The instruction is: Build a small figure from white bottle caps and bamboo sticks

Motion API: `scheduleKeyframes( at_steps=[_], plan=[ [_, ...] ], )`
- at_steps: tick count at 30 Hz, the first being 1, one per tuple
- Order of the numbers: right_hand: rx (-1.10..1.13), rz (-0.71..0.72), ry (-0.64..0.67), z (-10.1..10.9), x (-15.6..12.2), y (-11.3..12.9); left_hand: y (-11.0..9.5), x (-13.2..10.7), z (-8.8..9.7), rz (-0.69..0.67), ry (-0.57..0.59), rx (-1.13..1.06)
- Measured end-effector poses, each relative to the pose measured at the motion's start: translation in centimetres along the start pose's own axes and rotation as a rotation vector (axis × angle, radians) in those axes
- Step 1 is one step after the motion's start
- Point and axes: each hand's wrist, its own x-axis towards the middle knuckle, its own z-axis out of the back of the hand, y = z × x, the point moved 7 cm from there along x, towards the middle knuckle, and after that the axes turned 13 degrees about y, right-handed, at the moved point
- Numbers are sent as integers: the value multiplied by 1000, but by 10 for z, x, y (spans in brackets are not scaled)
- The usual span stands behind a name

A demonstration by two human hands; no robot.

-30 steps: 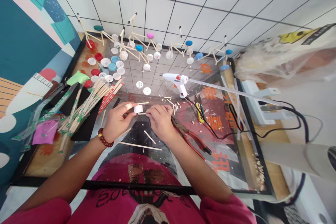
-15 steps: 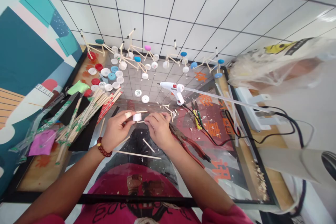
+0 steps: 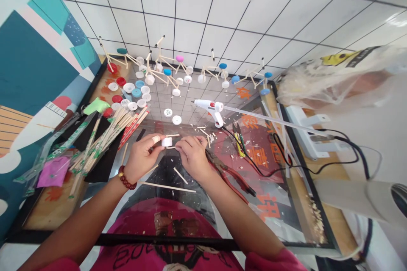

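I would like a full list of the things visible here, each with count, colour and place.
glue gun: one, white, middle of the glass table
pliers: one, red handles, right of middle
chopsticks: a bundle, pale wood, left side
loose caps: many, white, red, blue, far left
stick models: several, wood with caps, along the wall
long stick: one, pale, near edge
power strip: one, white, right edge
bottle cap: one, white, middle, held
left hand: holds the bottle cap
right hand: fingertips at the cap, grasp unclear

The cap [image 3: 166, 141] sits between the left hand [image 3: 140, 157] and the right hand [image 3: 193, 156], over the middle of the table [image 3: 178, 241]. Pliers [image 3: 229, 172] lie just right of the right hand. The glue gun [image 3: 211, 107] stands farther back, the chopsticks [image 3: 108, 130] lie to the left, and stick models [image 3: 173, 70] line the far edge.
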Motion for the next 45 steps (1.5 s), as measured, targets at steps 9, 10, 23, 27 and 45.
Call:
scheduleKeyframes(
  at_steps=[9,10,23,27,45],
  plan=[
    [-11,-20,29,-2,0,-1,-2,1,0,-9,9,10],
    [-12,-21,32,-2,0,-1,-2,1,0,-12,8,9],
    [32,-66,-27,5,-6,-5,-3,1,2,18,13,5],
    [34,-65,-14,5,-6,-3,-2,1,1,27,14,-2],
    [-9,-50,12,-1,-4,-4,-4,2,1,20,21,-15]
  ],
)
